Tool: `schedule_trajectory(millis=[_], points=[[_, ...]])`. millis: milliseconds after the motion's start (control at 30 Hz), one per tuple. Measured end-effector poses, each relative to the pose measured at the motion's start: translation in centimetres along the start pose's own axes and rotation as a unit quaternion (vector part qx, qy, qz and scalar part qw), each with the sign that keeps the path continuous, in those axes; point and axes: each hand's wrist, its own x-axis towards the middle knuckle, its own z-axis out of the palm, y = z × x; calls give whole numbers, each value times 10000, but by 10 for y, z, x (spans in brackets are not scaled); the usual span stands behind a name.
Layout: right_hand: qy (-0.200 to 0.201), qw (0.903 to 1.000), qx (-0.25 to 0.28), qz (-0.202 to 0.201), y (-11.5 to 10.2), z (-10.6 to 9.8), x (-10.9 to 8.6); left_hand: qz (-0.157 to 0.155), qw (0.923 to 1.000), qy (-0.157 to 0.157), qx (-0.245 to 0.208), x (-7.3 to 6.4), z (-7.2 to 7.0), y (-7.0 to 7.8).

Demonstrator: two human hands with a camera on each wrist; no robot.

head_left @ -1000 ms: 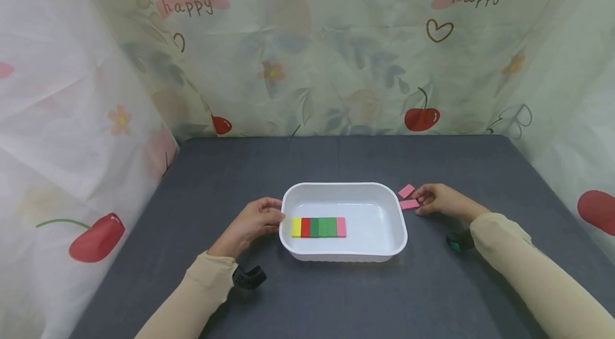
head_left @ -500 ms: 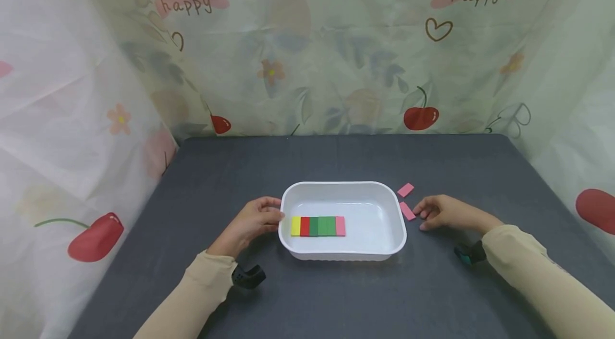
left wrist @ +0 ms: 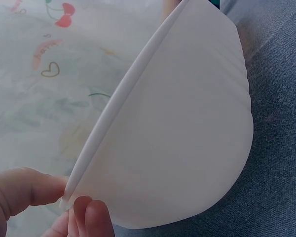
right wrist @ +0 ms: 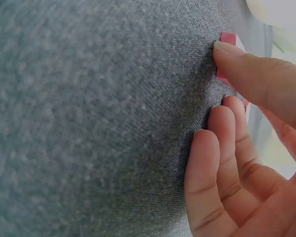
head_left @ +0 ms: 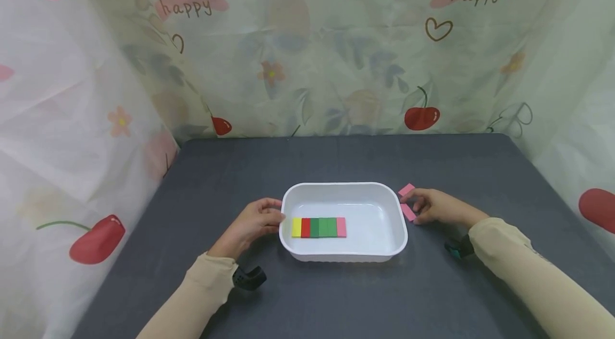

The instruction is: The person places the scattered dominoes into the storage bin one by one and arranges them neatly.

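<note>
A white plastic basin (head_left: 375,227) stands on the dark table. My left hand (head_left: 257,224) grips its left rim; the left wrist view shows thumb (left wrist: 44,190) and fingers (left wrist: 96,217) on either side of the rim (left wrist: 108,113). Inside the basin lies a row of small flat tiles (head_left: 319,227): yellow, red, several greens, one pink. Right of the basin, my right hand (head_left: 434,206) spreads its index finger and thumb along a pink tile (head_left: 408,213). Its thumb (right wrist: 251,69) overlaps pink in the right wrist view. A second pink tile (head_left: 406,189) lies just behind, partly covered.
The dark cloth-covered table (head_left: 336,301) extends all round the basin. A patterned curtain (head_left: 336,61) with cherries and hearts hangs behind it and along both sides. Black wrist bands (head_left: 250,277) show below both sleeves.
The nearer pink tile has turned to a slant. My right hand first drew back right, then returned leftward over the pink tiles. My left hand keeps its hold on the basin.
</note>
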Motion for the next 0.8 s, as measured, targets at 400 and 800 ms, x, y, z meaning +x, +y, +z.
schedule_trajectory(millis=[400, 800], points=[[297, 9995, -63, 117, -3, -4, -5, 11, 10000, 26, 4, 1, 0, -1], [1236, 9905, 585, -131, -48, -24, -22, -28, 10000, 77, -11, 2, 1, -1]])
